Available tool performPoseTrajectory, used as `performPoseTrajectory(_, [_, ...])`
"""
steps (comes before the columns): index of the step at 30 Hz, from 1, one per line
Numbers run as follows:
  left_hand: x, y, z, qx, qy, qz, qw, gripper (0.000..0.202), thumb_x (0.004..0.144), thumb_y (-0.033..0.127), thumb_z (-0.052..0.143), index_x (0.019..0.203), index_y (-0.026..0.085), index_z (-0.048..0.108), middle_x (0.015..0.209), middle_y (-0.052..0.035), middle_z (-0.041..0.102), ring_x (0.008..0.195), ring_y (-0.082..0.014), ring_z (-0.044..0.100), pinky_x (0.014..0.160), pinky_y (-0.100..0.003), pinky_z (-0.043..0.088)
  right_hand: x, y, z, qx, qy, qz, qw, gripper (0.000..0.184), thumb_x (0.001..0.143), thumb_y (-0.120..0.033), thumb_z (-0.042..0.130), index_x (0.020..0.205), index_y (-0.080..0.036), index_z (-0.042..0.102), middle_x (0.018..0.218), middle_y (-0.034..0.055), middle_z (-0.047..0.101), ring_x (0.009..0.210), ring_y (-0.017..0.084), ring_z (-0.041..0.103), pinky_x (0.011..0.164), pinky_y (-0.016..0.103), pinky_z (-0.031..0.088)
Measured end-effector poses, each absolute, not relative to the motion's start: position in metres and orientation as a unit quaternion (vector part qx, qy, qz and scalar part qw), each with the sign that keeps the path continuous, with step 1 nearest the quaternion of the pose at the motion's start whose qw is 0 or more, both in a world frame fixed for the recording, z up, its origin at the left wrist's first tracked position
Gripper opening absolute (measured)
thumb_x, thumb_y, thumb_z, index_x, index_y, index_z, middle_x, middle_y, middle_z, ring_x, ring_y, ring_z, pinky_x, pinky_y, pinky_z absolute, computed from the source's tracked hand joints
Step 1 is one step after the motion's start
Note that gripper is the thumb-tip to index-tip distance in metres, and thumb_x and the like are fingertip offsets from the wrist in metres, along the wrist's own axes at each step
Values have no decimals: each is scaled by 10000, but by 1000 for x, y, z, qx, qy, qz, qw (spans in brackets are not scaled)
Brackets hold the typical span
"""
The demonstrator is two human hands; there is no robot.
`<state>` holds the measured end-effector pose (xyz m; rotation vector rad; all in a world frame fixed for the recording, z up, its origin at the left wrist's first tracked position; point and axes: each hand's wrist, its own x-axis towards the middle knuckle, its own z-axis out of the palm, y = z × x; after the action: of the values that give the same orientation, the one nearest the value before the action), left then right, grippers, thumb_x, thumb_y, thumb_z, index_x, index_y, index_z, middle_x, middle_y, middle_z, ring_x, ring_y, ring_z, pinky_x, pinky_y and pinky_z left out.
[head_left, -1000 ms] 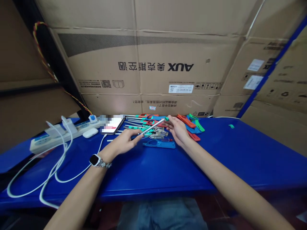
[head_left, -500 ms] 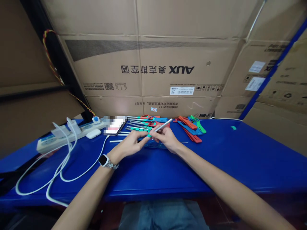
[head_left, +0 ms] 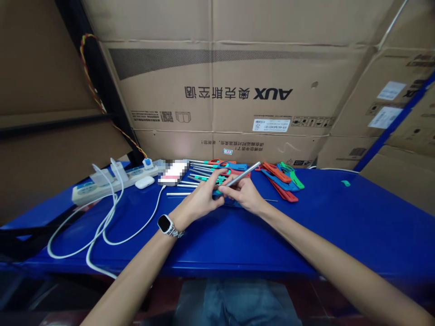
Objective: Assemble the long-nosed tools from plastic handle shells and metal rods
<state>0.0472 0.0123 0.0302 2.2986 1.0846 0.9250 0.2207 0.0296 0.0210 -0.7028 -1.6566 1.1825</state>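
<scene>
My right hand is closed round a silver metal tube, which tilts up to the right. A small green piece shows at its lower end. My left hand, wearing a watch at the wrist, has thumb and fingers bent about that green end. Behind my hands lie several long-necked lighters with metal tubes and orange, blue and green handles. Part of a blue handle is hidden under my hands. Right of them rests a pile of lighter handles in orange, blue, green and red.
A power strip with white cables lies on the left of the blue table. Near it are a white earphone case and a phone. Cardboard walls the back. A small green scrap lies right.
The view has shifted, so the scene sits farther right. My left hand's fingers have spread and arched upward around the tube's green end. My right hand still holds the tube.
</scene>
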Motion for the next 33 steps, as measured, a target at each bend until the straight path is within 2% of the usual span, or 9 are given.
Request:
performPoseTrajectory(4, [47, 12, 27, 835, 396, 329, 194, 737, 758, 116, 571, 1451, 248, 359, 955, -26, 697, 796, -201, 657, 759, -294, 494, 218, 31, 18, -287, -678, 484, 473, 401, 683, -507, 786, 708, -187, 547, 598, -39, 574, 547, 102, 523, 552, 240, 430])
performPoseTrajectory(9, [54, 14, 29, 827, 330, 405, 207, 565, 773, 101, 562, 1322, 226, 511, 953, -32, 668, 815, -190, 631, 803, -306, 491, 223, 30, 33, -266, -698, 473, 467, 395, 722, -520, 757, 760, -181, 559, 653, -28, 585, 573, 101, 534, 570, 241, 444])
performPoseTrajectory(13, [64, 19, 33, 725, 293, 500, 371, 351, 899, 333, 583, 1225, 201, 567, 708, 20, 558, 553, -118, 525, 563, -234, 468, 233, 28, 36, -284, -682, 455, 497, 417, 793, -579, 673, 870, -190, 545, 611, -51, 535, 512, 89, 471, 509, 227, 400])
performPoseTrajectory(16, [69, 25, 32, 600, 264, 554, 514, 370, 928, 519, 530, 1087, 190, 586, 582, 63, 438, 437, -88, 409, 434, -200, 386, 233, 22, 22, -314, -716, 444, 437, 437, 840, -618, 600, 800, -189, 525, 635, -33, 552, 531, 95, 488, 525, 237, 408])
performPoseTrajectory(19, [72, 28, 29, 502, 242, 619, 553, 345, 895, 527, 592, 918, 185, 554, 609, 44, 485, 533, -98, 486, 524, -197, 443, 226, 13, 10, -321, -768, 422, 359, 444, 900, -602, 528, 773, -178, 548, 685, -6, 593, 613, 118, 553, 585, 250, 438])
performPoseTrajectory(23, [66, 31, 24, 473, 242, 652, 540, 317, 912, 497, 564, 853, 190, 512, 721, 2, 573, 655, -127, 558, 620, -228, 481, 220, 8, 6, -290, -704, 569, 311, 444, 905, -627, 495, 847, -187, 488, 748, 33, 686, 647, 163, 667, 604, 280, 505])
performPoseTrajectory(27, [50, 40, 18, 513, 325, 669, 429, 261, 946, 447, 494, 971, 193, 548, 965, -57, 626, 887, -185, 608, 758, -296, 502, 228, 13, 3, -286, -656, 615, 331, 435, 873, -629, 543, 913, -217, 409, 668, -12, 670, 472, 136, 618, 487, 250, 485])
performPoseTrajectory(30, [34, 42, 20, 483, 434, 743, 162, 245, 915, 376, 552, 1090, 208, 520, 1113, -82, 589, 1052, -213, 570, 870, -345, 475, 241, 17, 1, -322, -676, 551, 368, 395, 895, -601, 525, 983, -229, 423, 622, -74, 570, 389, 84, 465, 422, 220, 429])
performPoseTrajectory(33, [24, 32, 32, 616, 396, 671, -115, 233, 882, 305, 608, 1079, 193, 551, 1123, -96, 590, 1080, -238, 553, 932, -399, 441, 254, 15, 4, -358, -752, 429, 349, 330, 982, -534, 392, 1035, -224, 492, 693, -40, 552, 511, 110, 512, 521, 260, 477])
